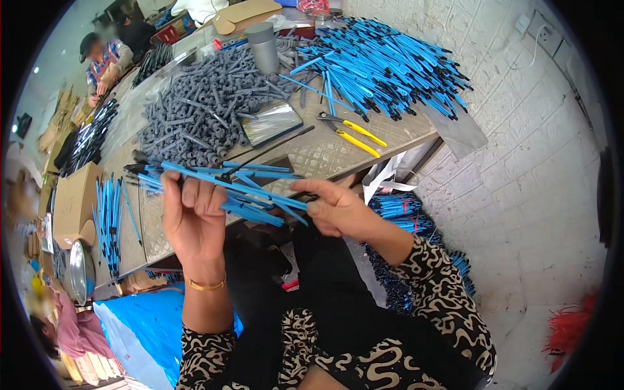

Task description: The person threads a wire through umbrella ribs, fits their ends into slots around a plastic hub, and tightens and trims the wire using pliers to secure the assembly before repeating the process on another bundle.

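Observation:
In front of my lap, above the table's near edge, I hold a loose bundle of thin blue plastic rods with black tips (253,212). My left hand (195,211) has its fingers curled round the middle of the bundle, palm up. My right hand (341,209) pinches the near right ends between thumb and forefinger. The rods lie roughly sideways, some crossing at an angle. Just beyond my hands, a dark thin rod (276,151) rests on the table beside a heap of grey plastic tube-shaped parts (201,107).
Yellow-handled pliers (354,135), a flat clear-topped box (273,125) and a grey cylinder (262,49) stand on the table (325,159). A large blue rod pile (383,65) is at the back right. A cardboard box (77,201) sits left; another person (104,62) works far left.

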`<state>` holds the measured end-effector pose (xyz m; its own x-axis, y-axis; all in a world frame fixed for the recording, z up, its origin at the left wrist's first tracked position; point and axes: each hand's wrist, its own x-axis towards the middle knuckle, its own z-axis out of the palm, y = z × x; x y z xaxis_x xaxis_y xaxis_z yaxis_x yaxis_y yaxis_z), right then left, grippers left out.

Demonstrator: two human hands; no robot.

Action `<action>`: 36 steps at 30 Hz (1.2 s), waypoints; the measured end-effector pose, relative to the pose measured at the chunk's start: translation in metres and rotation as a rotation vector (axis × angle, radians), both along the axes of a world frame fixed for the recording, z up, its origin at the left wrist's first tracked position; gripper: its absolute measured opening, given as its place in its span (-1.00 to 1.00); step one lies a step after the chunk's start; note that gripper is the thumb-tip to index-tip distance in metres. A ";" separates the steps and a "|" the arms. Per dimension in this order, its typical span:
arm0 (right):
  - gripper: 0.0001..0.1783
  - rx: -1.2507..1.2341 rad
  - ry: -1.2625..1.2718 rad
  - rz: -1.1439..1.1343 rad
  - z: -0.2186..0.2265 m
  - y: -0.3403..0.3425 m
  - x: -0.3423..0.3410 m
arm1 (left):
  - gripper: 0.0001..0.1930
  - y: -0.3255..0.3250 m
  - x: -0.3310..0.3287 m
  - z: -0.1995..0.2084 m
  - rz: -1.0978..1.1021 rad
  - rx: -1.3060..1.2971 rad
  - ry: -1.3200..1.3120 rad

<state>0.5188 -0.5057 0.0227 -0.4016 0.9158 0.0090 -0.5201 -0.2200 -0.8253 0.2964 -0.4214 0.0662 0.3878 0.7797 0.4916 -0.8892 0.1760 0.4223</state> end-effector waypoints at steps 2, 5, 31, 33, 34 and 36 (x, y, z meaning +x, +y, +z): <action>-0.63 0.077 -0.521 -0.137 0.009 0.018 0.018 | -0.85 -0.012 -0.003 0.009 0.028 -0.016 0.006; -0.68 0.758 -1.405 -0.689 -0.008 0.082 0.075 | -0.86 -0.033 -0.009 0.029 -0.037 -0.051 0.093; -0.88 1.286 -1.109 -0.471 -0.007 -0.004 -0.023 | -0.88 0.022 0.008 -0.002 0.704 -0.263 0.329; -0.92 1.287 -1.050 -0.536 -0.014 0.002 -0.021 | -0.89 0.020 -0.001 -0.004 0.734 -0.231 0.446; -0.90 1.275 -1.053 -0.585 -0.014 -0.001 -0.015 | -0.89 0.017 -0.003 -0.003 0.736 -0.245 0.494; -0.83 0.987 -1.055 -0.654 -0.013 -0.006 -0.012 | -0.88 0.011 -0.007 -0.002 0.624 -0.259 0.468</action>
<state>0.5069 -0.5117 0.0098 -0.1674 0.7292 0.6635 0.5693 0.6209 -0.5388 0.2895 -0.4105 0.0639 -0.0344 0.9863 0.1616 -0.5980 -0.1499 0.7874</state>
